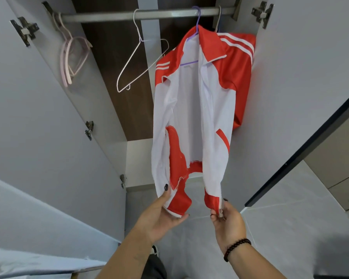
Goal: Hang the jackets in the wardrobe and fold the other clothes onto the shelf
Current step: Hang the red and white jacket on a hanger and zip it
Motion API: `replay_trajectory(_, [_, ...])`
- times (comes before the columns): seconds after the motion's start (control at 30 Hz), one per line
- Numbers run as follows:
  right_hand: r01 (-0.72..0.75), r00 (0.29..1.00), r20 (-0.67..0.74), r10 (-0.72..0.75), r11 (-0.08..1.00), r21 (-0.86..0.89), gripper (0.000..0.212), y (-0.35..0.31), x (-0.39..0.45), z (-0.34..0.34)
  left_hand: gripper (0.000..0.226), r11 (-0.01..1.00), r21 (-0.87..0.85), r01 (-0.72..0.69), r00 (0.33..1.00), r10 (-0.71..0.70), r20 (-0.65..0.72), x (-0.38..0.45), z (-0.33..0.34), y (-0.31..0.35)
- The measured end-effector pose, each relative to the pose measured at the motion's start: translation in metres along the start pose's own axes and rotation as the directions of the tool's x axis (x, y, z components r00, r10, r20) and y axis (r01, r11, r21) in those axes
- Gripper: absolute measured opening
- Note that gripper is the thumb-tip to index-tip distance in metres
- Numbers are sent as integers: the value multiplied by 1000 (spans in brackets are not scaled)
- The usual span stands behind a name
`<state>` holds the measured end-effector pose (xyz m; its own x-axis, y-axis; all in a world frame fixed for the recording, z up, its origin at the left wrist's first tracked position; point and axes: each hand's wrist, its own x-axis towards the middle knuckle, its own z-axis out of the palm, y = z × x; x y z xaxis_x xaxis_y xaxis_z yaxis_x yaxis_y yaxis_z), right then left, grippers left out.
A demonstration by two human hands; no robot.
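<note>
A red and white track jacket (214, 109) hangs open on a purple hanger (196, 25) from the grey wardrobe rail (109, 16). My left hand (164, 210) grips the bottom hem of the jacket's left front panel, thumb on the white fabric. My right hand (229, 218) pinches the bottom corner of the right front panel at the zip edge. Both panels are pulled toward me and slightly apart. No other clothes show.
An empty white wire hanger (137, 63) hangs at mid rail, and pink hangers (71, 57) hang at the rail's left end. Open wardrobe doors (38, 117) stand on both sides. A pale shelf (138, 158) lies below the jacket. A bed edge (28, 258) sits lower left.
</note>
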<state>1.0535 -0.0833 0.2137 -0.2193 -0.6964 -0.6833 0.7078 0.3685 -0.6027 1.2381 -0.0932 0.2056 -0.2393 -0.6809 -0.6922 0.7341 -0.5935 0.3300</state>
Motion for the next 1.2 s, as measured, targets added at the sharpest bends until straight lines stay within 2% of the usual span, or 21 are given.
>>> replay_trajectory(0.13, [-84, 996, -36, 82, 995, -59, 7, -8, 4, 2, 66, 989, -109, 102, 979, -80, 190, -5, 4, -14])
replay_trajectory(0.27, [-192, 980, 36, 196, 977, -97, 2, -9, 5, 1, 59, 984, -144, 108, 975, -77, 209, -3, 11, -14])
replay_trajectory(0.37, [-308, 945, 97, 313, 950, -59, 5, -11, 6, -4, 64, 991, -123, 60, 990, -44, 132, -1, 15, -9])
replay_trajectory(0.47, [-420, 891, 156, 427, 904, -77, 4, -15, 4, -9, 62, 1000, -24, -10, 1000, 11, 23, 1, 16, -4])
replay_trajectory(0.57, [-466, 858, 179, 482, 876, -128, 12, -19, 2, -11, 59, 991, 107, -80, 997, 79, 15, 2, 18, 1])
replay_trajectory(0.67, [-458, 855, 180, 487, 871, -179, 28, -21, 1, -7, 50, 949, 288, -131, 991, 129, 25, 0, 21, 7])
replay_trajectory(0.77, [-436, 854, 224, 469, 881, -183, 25, -23, 2, -2, 27, 892, 399, -211, 973, 231, -3, 2, 24, 8])
replay_trajectory(0.87, [-392, 855, 266, 446, 890, -233, 15, -26, 1, 2, 23, 894, 367, -259, 954, 296, -49, 4, 29, 9])
replay_trajectory(0.97, [-355, 853, 302, 427, 896, -265, 15, -27, -2, 5, 30, 941, 267, -208, 969, 236, -79, 4, 36, 11])
replay_trajectory(1.1, [-322, 863, 352, 363, 931, -172, 15, -31, -5, 10, 16, 978, 168, -121, 993, 121, 8, 0, 49, 8])
replay_trajectory(1.2, [-291, 868, 384, 315, 949, -122, 18, -34, -12, 13, 15, 987, 132, -96, 991, 83, 105, -8, 56, 5])
